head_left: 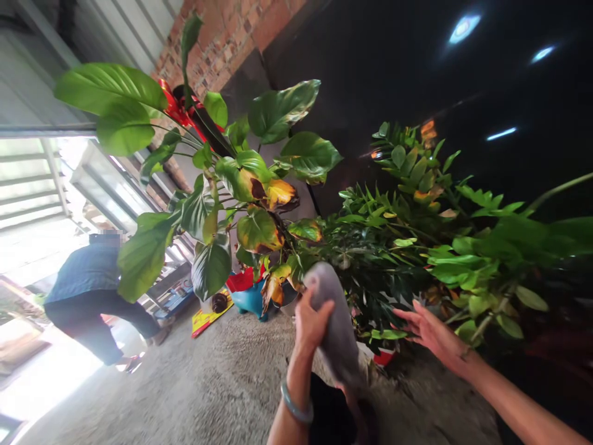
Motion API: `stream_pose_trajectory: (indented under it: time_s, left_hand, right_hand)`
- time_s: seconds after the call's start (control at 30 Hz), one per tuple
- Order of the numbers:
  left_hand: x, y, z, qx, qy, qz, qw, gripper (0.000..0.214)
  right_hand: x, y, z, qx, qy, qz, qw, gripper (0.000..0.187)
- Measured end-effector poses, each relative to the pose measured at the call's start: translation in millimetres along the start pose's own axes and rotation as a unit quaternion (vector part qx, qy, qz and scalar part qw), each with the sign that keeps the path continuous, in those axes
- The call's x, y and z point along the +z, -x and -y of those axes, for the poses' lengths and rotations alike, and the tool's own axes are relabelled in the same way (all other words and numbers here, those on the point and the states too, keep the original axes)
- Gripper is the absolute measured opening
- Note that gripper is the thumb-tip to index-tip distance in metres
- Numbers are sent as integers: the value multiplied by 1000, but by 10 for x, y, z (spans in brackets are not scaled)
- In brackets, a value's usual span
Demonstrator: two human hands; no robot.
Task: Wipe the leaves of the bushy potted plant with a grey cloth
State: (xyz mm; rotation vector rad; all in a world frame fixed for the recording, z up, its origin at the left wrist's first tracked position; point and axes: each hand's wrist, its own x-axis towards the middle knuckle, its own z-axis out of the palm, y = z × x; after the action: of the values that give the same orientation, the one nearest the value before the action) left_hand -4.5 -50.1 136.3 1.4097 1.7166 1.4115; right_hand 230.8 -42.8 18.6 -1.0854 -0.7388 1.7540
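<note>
My left hand (312,318), with a pale bangle on its wrist, is closed on a long grey thing (340,327). Its upper end is rounded and it is blurred, so I cannot tell its kind. My right hand (426,327) reaches in from the right with its fingers stretched apart and nothing in them. It is beside the low leaves of a dense green plant (389,259). Ahead and left of my left hand stands a large broad-leaved plant (259,228), some of whose leaves are yellow and brown at the edges.
A blue pot (250,300) with red wrapping stands on the rough concrete floor (217,377), beside a yellow-and-red packet (208,318). Dark glossy panels (417,74) rise behind the plants. At the far left, another person (92,278) bends over near the bright opening.
</note>
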Motion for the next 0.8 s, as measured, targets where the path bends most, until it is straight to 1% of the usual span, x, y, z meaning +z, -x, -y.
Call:
stream_pose_trajectory:
  time_s: [0.03, 0.1, 0.13, 0.17, 0.2, 0.27, 0.33, 0.37, 0.4, 0.43, 0.47, 0.5, 0.53, 0.6, 0.63, 0.67, 0.7, 0.73, 0.8]
  left_hand:
    - [7, 143, 97, -22, -30, 76, 996, 45]
    - [-41, 400, 207, -51, -53, 236, 969, 43]
    - [-90, 475, 207, -62, -46, 263, 962, 42]
    - [-146, 498, 168, -63, -27, 256, 964, 42]
    - [-201, 464, 99, -56, -4, 223, 973, 44]
    - [-268, 260, -80, -13, 41, 96, 994, 49]
    - [-242, -10, -221, 42, 61, -20, 997, 50]
    - [-193, -117, -247, 57, 64, -53, 995, 48]
    - [-129, -184, -238, 59, 62, -67, 994, 47]
    - [-58, -201, -193, 51, 51, -59, 996, 46]
    - [6, -167, -119, 36, 34, -32, 998, 46]
    - [54, -88, -26, 17, 11, 11, 1000, 46]
    - [77, 22, 71, -2, -16, 66, 998, 46]
    - [33, 263, 221, -43, -50, 198, 978, 45]
    - [-26, 357, 250, -60, -46, 248, 966, 43]
    - [-100, 413, 242, -70, -31, 271, 960, 42]
    - [-175, 425, 199, -71, -10, 267, 961, 42]
    - [-241, 390, 129, -62, 13, 234, 970, 43]
    - [-307, 216, -39, -25, 48, 115, 992, 48]
  right_hand:
    - [7, 10, -6, 1, -1, -16, 1000, 56]
    - [9, 26, -11, -3, -4, -36, 999, 53]
    - [4, 32, -9, -4, -4, -35, 999, 51]
    - [-3, 36, -4, -3, -5, -27, 1000, 49]
    - [-10, 38, 6, -1, -5, -15, 1000, 48]
    - [-15, 40, 30, 3, -3, 7, 1000, 48]
    - [0, 42, 47, 2, 0, 6, 1000, 49]
    - [14, 42, 48, -2, 0, -1, 1000, 50]
    - [31, 43, 44, -6, -1, -9, 1000, 50]
    - [47, 43, 34, -10, -4, -16, 1000, 50]
    - [61, 42, 20, -13, -7, -22, 1000, 50]
    - [70, 40, 3, -15, -9, -27, 999, 50]
    - [74, 37, -14, -15, -9, -34, 999, 50]
    - [64, 30, -41, -17, -5, -47, 999, 49]
    - [53, 27, -48, -20, -3, -51, 999, 48]
    - [39, 23, -48, -19, 0, -52, 998, 47]
    - [24, 20, -44, -16, 2, -49, 999, 45]
    - [11, 15, -36, -12, 4, -40, 999, 44]
    - [-7, 4, -20, 3, 11, -24, 1000, 42]
